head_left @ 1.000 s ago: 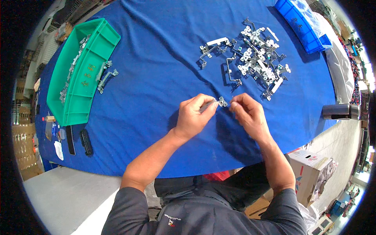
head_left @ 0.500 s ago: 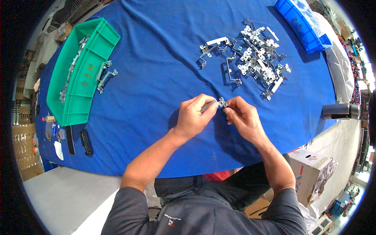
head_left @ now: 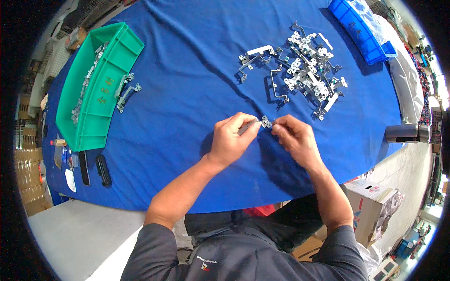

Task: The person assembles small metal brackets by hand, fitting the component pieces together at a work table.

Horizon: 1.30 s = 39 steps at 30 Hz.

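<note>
Over the blue cloth, near the middle of the table, my left hand (head_left: 233,138) pinches a small silver metal bracket (head_left: 266,122). The bracket's holed end sticks out past the fingertips toward the right, while the rest is hidden in the hand. Close by that end is my right hand (head_left: 296,138), its thumb and forefinger pressed together. Whatever lies between those fingertips is too small to make out. A loose pile of similar brackets (head_left: 307,70) lies beyond my right hand, some with long flat bars.
At the left stands a green bin (head_left: 96,112) with metal pieces inside; a few brackets (head_left: 126,93) lie against its right side. A blue tray (head_left: 361,35) is at the far right, a dark cylinder (head_left: 408,133) at the right edge. A black object (head_left: 102,171) lies near left.
My right hand has drawn back slightly to the right, away from the bracket's end. My left hand and the bracket have barely moved.
</note>
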Tool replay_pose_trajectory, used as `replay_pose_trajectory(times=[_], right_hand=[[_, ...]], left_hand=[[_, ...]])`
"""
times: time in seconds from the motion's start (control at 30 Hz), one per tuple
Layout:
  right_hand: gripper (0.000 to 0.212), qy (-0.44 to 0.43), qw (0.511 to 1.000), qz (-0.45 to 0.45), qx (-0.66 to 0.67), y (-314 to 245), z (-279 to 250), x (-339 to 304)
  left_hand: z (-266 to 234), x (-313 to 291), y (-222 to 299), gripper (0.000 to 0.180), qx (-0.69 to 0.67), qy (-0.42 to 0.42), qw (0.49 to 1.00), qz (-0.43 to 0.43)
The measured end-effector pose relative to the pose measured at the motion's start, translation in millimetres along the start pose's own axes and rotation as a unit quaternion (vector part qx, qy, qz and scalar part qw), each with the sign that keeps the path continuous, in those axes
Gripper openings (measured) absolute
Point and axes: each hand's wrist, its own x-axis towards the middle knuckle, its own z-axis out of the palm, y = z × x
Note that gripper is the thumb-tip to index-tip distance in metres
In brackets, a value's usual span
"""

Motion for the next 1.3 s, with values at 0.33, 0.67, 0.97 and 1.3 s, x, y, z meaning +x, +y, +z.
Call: replay_pose_trajectory(times=[0.33,0.67,0.97,1.3], right_hand=[[0.013,-0.028,0.999,-0.008,-0.041,1,3,-3],[0.011,-0.018,0.999,-0.038,0.020,7,9,-1],[0.011,0.039,0.998,-0.014,0.039,3,2,0],[0.015,-0.049,0.998,0.000,-0.037,1,3,-3]], left_hand=[[-1,1,2,0.009,0.009,0.001,1.000,-0.004],[0,2,5,0.010,0.050,-0.012,0.998,0.041],[0,1,5,0.010,0.034,-0.020,0.999,0.028],[-2,1,-1,0.009,-0.014,0.006,1.000,-0.015]])
